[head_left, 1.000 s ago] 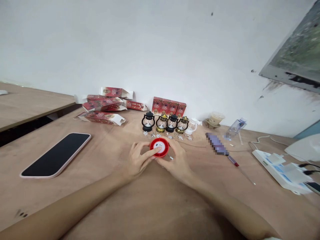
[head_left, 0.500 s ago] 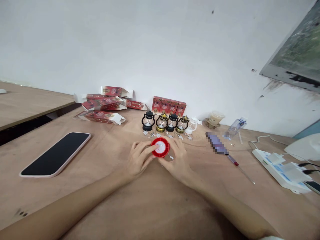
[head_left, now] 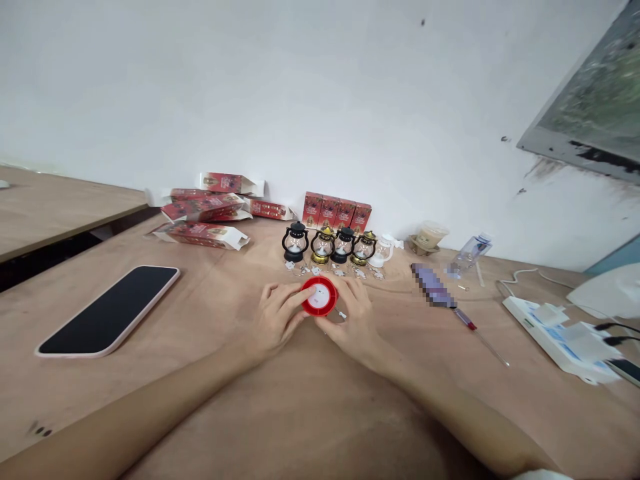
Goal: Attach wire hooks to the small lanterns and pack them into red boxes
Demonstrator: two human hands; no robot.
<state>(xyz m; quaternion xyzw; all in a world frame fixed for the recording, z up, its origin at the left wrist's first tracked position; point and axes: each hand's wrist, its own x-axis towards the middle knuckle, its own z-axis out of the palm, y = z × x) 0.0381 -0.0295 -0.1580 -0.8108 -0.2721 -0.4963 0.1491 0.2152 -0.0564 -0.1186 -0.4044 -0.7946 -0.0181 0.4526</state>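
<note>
Both hands hold a small red lantern (head_left: 307, 305), turned so its round base and the white disc (head_left: 321, 294) set in it face up toward me. My left hand (head_left: 277, 315) grips it from the left, with one finger reaching onto the disc. From the right, my right hand (head_left: 354, 328) curls its thumb and fingers around the rim. A small metal-and-white piece (head_left: 341, 313) hangs out between the lantern and my right hand. The rest of the lantern is hidden below the base. Beyond my hands stand several little lanterns in a row, among them a black lantern (head_left: 295, 243) and a white lantern (head_left: 383, 251).
Small hook-like parts (head_left: 339, 269) lie before the row. Red boxes (head_left: 329, 211) stand against the wall; opened red cartons (head_left: 205, 208) are piled left. A phone (head_left: 110, 310) lies left. Rightward are a screwdriver (head_left: 480, 337), a cup (head_left: 430, 235), a bottle (head_left: 470, 255) and a power strip (head_left: 560, 343).
The finger of my left hand has shifted slightly on the white disc. Both hands keep their hold on the lantern, and the view has moved very slightly.
</note>
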